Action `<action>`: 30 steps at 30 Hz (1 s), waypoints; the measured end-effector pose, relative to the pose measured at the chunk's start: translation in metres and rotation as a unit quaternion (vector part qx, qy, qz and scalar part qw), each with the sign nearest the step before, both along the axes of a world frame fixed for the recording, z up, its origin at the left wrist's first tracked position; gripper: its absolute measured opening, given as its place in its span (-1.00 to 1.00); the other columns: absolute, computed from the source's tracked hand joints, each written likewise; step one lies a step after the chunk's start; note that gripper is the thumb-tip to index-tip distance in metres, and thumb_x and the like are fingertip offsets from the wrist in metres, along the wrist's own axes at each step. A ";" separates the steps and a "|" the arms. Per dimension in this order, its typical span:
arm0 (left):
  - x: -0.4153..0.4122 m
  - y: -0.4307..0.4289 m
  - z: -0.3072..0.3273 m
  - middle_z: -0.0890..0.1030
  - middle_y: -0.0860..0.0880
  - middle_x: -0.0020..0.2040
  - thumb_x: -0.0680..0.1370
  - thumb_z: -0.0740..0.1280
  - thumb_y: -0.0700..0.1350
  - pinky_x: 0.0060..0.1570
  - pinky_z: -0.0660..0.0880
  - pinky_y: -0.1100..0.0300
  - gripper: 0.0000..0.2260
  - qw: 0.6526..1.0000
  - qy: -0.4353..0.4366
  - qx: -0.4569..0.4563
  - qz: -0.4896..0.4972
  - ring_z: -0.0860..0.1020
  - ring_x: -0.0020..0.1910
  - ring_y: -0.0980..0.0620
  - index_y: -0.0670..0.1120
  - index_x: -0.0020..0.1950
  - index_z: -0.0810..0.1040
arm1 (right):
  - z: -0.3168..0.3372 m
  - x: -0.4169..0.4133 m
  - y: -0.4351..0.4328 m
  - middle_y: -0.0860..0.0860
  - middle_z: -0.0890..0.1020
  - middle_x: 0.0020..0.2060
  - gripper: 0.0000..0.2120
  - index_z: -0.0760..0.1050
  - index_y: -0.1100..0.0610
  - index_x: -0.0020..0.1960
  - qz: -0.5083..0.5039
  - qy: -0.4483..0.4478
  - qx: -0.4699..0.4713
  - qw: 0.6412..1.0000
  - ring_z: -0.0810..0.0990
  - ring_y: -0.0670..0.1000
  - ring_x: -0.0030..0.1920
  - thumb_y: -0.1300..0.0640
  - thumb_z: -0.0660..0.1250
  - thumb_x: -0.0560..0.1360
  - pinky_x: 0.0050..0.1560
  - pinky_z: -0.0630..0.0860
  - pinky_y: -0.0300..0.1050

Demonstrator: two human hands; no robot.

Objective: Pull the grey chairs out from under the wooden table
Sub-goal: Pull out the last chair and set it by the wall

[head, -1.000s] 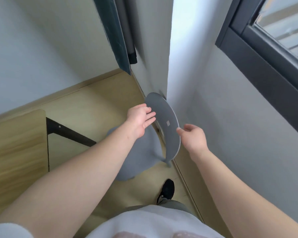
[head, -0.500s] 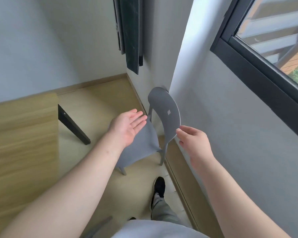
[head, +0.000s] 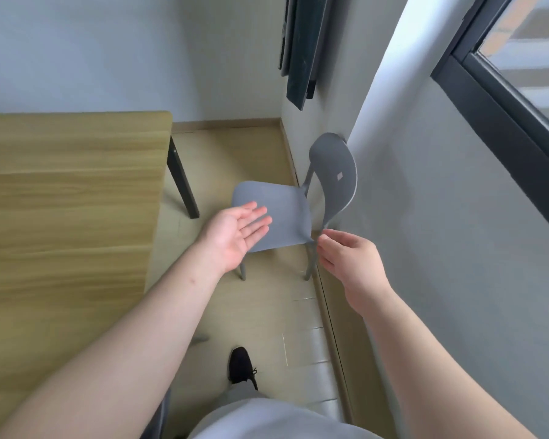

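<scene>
A grey chair (head: 286,213) stands on the floor between the wooden table (head: 70,198) and the right wall, its backrest against the wall corner. It is clear of the tabletop. My left hand (head: 235,236) hovers over the seat's near edge, palm up, fingers spread, holding nothing. My right hand (head: 349,264) is just below the backrest's lower end, fingers loosely curled and apart; its fingertips are near the chair but not gripping it. A dark grey edge of something (head: 159,416) shows by the table's near edge at the bottom.
The table has a black leg (head: 183,182) close to the chair's left. A grey wall (head: 457,248) with a dark-framed window (head: 501,99) runs along the right. A dark curtain (head: 301,49) hangs in the corner. My black shoe (head: 241,365) stands on the light wooden floor.
Both hands have come off the chair's backrest and drawn back. The view has backed away, so the chair's seat and more of the tabletop now show.
</scene>
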State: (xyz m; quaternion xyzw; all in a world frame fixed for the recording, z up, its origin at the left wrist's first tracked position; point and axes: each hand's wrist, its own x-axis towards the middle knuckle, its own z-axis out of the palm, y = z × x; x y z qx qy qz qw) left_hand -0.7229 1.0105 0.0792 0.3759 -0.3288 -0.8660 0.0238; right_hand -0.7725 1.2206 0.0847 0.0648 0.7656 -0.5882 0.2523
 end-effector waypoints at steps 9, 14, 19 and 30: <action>0.106 0.088 -0.008 0.63 -0.18 0.15 0.61 0.13 -0.31 0.16 0.54 0.02 -0.69 0.993 -0.071 -0.093 0.019 0.61 0.13 -0.17 -0.24 0.32 0.47 | -0.027 0.085 0.083 0.09 0.72 0.02 -0.67 0.59 0.19 0.25 0.043 -0.092 -0.062 0.993 0.72 -0.01 0.04 0.14 0.42 0.50 0.13 0.64 -0.06; 0.149 0.100 0.005 0.63 -0.17 0.17 0.62 0.15 -0.28 -0.03 0.58 0.11 -0.71 0.984 -0.094 -0.148 0.004 0.63 0.09 -0.11 -0.21 0.31 0.50 | -0.034 0.127 0.110 0.10 0.71 0.05 -0.68 0.58 0.20 0.25 0.045 -0.134 -0.077 0.987 0.71 0.01 0.05 0.17 0.41 0.51 0.15 0.63 -0.04; 0.179 0.103 0.000 0.62 -0.18 0.16 0.62 0.14 -0.32 0.11 0.54 0.08 -0.74 0.977 -0.120 -0.174 0.029 0.62 0.11 -0.13 -0.23 0.26 0.50 | -0.039 0.164 0.110 0.10 0.70 0.04 -0.70 0.58 0.20 0.23 0.059 -0.149 -0.074 0.984 0.70 0.02 0.06 0.17 0.41 0.51 0.16 0.62 -0.04; 0.254 0.019 -0.061 0.64 -0.14 -0.04 0.57 0.25 -0.31 -0.07 0.58 0.21 -0.80 0.921 -0.201 -0.334 0.009 0.64 -0.12 -0.04 -0.22 0.14 0.59 | -0.077 0.249 0.028 0.09 0.70 -0.01 -0.68 0.60 0.21 0.23 0.090 -0.165 0.006 0.982 0.70 0.00 0.04 0.16 0.40 0.49 0.10 0.64 -0.09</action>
